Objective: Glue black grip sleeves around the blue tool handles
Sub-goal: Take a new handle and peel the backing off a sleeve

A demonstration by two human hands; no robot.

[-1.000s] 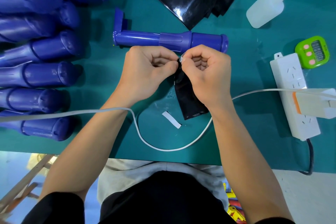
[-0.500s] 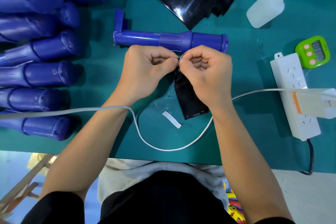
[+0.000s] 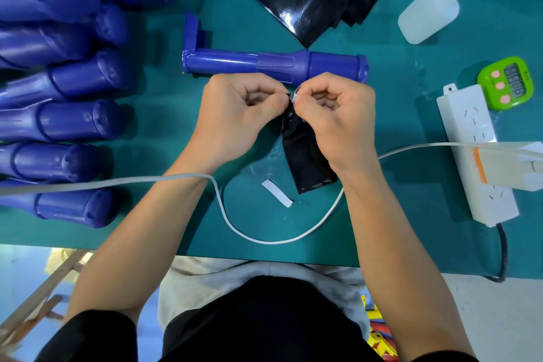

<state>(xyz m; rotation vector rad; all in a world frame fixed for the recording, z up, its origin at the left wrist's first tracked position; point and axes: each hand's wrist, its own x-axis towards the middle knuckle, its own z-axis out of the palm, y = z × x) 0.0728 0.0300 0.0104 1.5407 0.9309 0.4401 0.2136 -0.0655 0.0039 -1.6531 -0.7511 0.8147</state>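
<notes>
Left hand (image 3: 238, 117): I noted curled fingers pinching the top edge of the black grip sleeve (image 3: 305, 156) | Right hand (image 3: 338, 123): curled, pinching the same edge at a small white tab (image 3: 294, 96) | Sleeve: hung over the green mat (image 3: 396, 214), just in front of the blue tool handle (image 3: 273, 64), which lay crosswise | Loose white strip (image 3: 276, 193): lay beside the sleeve's lower end.

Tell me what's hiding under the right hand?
A shiny black sleeve. The right hand and left hand both pinch its top end. Its lower end sticks out over the green mat. The hand covers the sleeve's right edge, so that part can't be seen.
</notes>
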